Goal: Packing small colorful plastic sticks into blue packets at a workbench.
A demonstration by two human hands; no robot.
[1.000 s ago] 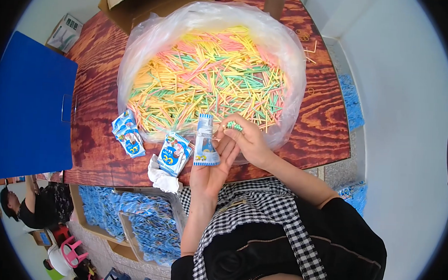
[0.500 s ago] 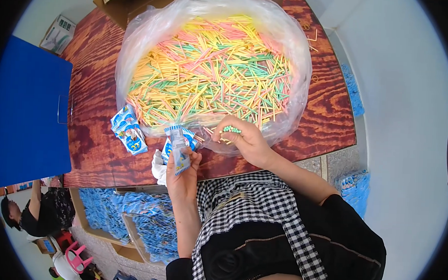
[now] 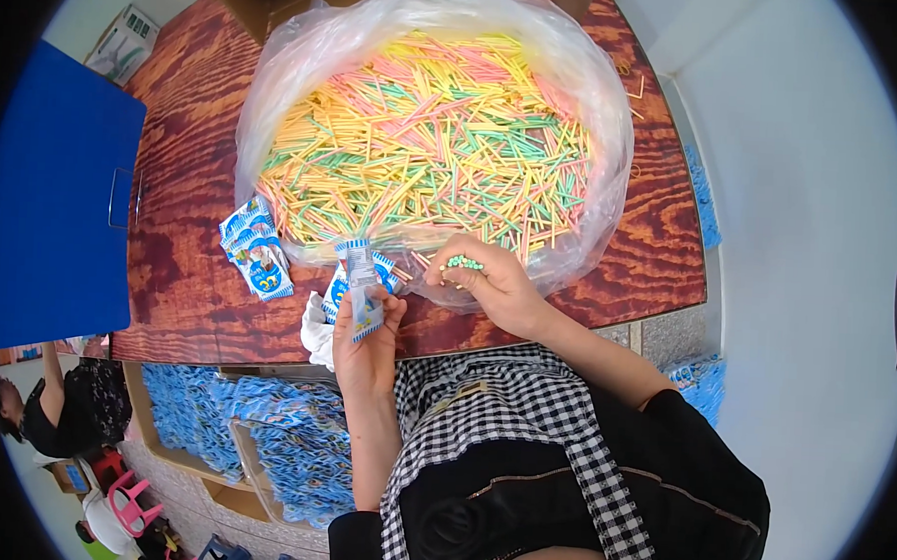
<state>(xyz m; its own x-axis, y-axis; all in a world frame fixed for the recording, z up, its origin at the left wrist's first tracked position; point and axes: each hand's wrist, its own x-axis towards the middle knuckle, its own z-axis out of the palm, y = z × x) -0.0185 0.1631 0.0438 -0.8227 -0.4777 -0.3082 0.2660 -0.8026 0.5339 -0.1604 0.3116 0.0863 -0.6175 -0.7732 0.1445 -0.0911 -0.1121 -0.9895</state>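
Observation:
Between the fingers and thumb of my left hand [image 3: 368,347] is a small blue-and-white packet [image 3: 364,286], held upright near the table's front edge. My right hand [image 3: 490,285] is closed round a bundle of thin sticks [image 3: 462,264], with green and pale ends showing. Just beyond both hands lies a large clear plastic bag [image 3: 613,187], opened wide and full of loose pink, yellow and green sticks [image 3: 434,144]. More blue-and-white packets [image 3: 257,249] lie stacked left of the bag. Another packet [image 3: 334,293] and a crumpled white tissue [image 3: 316,332] lie behind my left hand.
The wood-grain table [image 3: 183,288] has a blue panel [image 3: 57,193] at its left. A cardboard box [image 3: 255,9] stands behind the bag. Below the table edge are boxes heaped with blue packets [image 3: 296,449]. Another person [image 3: 68,404] is at the far left.
The view has shifted slightly, moving the table and bag a little within it. Both hands keep nearly the same pose, still holding the packet and the sticks.

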